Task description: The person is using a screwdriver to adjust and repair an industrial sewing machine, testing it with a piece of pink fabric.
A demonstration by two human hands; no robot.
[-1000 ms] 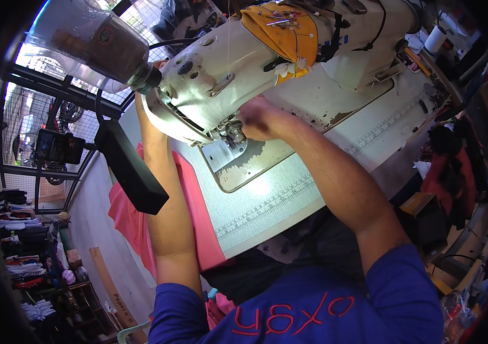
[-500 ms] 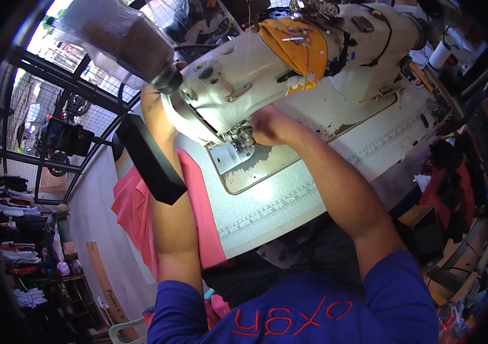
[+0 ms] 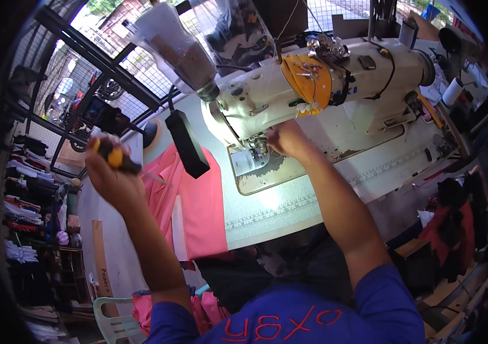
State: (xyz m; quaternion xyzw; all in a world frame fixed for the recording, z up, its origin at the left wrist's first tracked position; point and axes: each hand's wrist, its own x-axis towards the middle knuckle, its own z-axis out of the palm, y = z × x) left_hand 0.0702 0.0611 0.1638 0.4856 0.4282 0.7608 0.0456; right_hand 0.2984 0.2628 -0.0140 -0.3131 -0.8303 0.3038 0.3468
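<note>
My left hand (image 3: 108,172) is raised at the left, wrapped round the yellow-and-black handle of a screwdriver (image 3: 116,156). Its thin shaft points right, over the pink fabric (image 3: 201,215). Under the head of the white sewing machine (image 3: 250,94), my right hand (image 3: 287,139) is closed beside the presser foot area (image 3: 255,146). What its fingertips grip, if anything, is hidden. Below the needle area lies a shiny metal plate (image 3: 245,163). A black rectangular box (image 3: 188,143) hangs in front of the machine's left end.
A yellow pincushion cloth (image 3: 307,80) with pins is wrapped on the machine arm. Plastic containers (image 3: 169,46) stand behind its left end. A ruler strip (image 3: 272,213) runs along the table's front. A pale green chair (image 3: 112,321) is at lower left, stacked clothes (image 3: 29,189) at far left.
My left hand has come out from behind the machine's left end, moving left and toward me, and now shows the screwdriver. My right hand stays by the presser foot. The whole view has shifted.
</note>
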